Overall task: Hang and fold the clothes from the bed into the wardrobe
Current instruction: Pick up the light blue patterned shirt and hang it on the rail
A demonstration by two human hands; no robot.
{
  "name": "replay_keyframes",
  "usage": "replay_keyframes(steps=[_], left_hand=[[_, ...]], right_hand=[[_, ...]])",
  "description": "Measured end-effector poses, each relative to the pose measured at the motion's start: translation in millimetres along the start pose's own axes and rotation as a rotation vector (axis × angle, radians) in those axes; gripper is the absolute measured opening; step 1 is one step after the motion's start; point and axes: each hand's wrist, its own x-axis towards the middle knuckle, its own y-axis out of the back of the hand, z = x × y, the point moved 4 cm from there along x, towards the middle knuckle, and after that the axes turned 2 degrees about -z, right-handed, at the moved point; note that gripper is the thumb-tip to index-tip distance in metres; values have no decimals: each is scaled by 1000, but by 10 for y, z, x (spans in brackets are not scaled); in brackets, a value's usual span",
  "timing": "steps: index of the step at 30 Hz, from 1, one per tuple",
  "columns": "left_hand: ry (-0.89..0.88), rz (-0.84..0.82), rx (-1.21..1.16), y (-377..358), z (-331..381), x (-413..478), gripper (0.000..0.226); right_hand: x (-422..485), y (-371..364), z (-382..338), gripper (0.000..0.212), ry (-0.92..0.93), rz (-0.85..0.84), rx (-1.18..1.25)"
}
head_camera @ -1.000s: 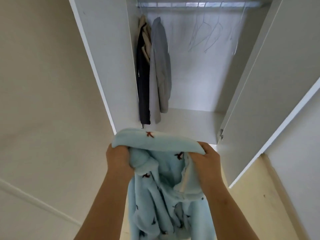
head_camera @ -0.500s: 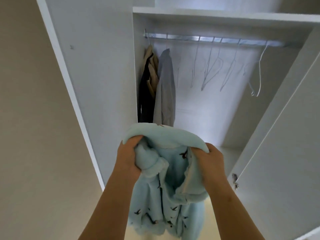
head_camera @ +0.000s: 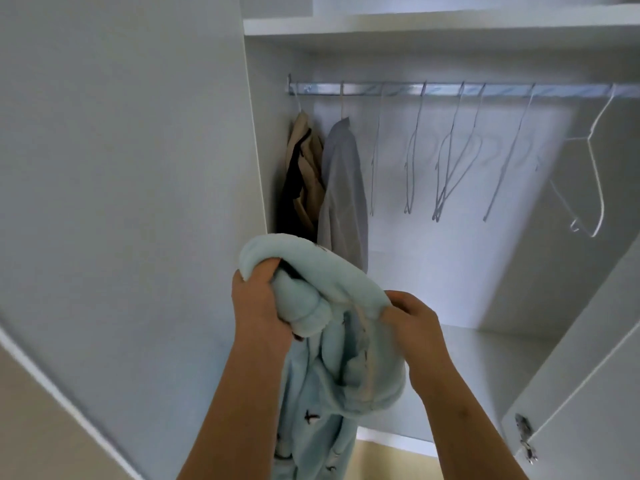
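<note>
1. The left hand (head_camera: 258, 306) grips the bunched upper edge of a pale blue fleece garment (head_camera: 346, 289), fingers curled into the fabric.
2. The right hand (head_camera: 412, 327) pinches the same edge further right, and the rest hangs down between the forearms.
3. Both hands are raised in front of the open wardrobe (head_camera: 450, 271).
4. On its rail (head_camera: 502, 90), a beige-and-black garment (head_camera: 304, 174) and a grey garment (head_camera: 343, 188) hang at the far left, touching.
5. Wire hangers (head_camera: 446, 168) hang bare along the rest of the rail.

Pale blue fleece garment (head_camera: 322, 375), small dark motifs; grey shirt (head_camera: 343, 188); beige-black jacket (head_camera: 303, 174); white wardrobe (head_camera: 433, 29).
</note>
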Motion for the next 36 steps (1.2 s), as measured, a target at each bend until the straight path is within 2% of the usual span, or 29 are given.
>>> replay_keyframes(steps=[5, 9, 12, 14, 17, 20, 22, 25, 29, 33, 36], left_hand=[[18, 114, -54, -321, -78, 562, 39], [136, 170, -60, -623, -130, 957, 42], [158, 255, -47, -624, -263, 1064, 45], [186, 297, -21, -617, -333, 1119, 44], [337, 321, 107, -657, -373, 1222, 45], [375, 362, 102, -641, -378, 1337, 47], [366, 400, 93, -633, -385, 1407, 47], [330, 377, 70, -692, -397, 1479, 44], [316, 379, 30, -714, -426, 1572, 45], [352, 376, 62, -694, -407, 1635, 49], [313, 337, 21, -637, -433, 1616, 48]], right_hand=[[811, 85, -232, 28, 95, -54, 108], [1461, 157, -389, 26, 151, -85, 107], [1905, 110, -429, 24, 133, -105, 45], [2178, 50, -476, 30, 120, -122, 1], [2513, -57, -583, 46, 106, -117, 14], [2768, -153, -602, 59, -21, -102, 80], [2894, -226, -604, 54, -97, -131, 169], [2978, -277, -633, 10, -135, -179, 282], [3042, -168, -760, 28, -36, -137, 312], [2994, -99, -917, 27, -26, -177, 394], [2878, -87, -953, 25, 19, -158, 336]])
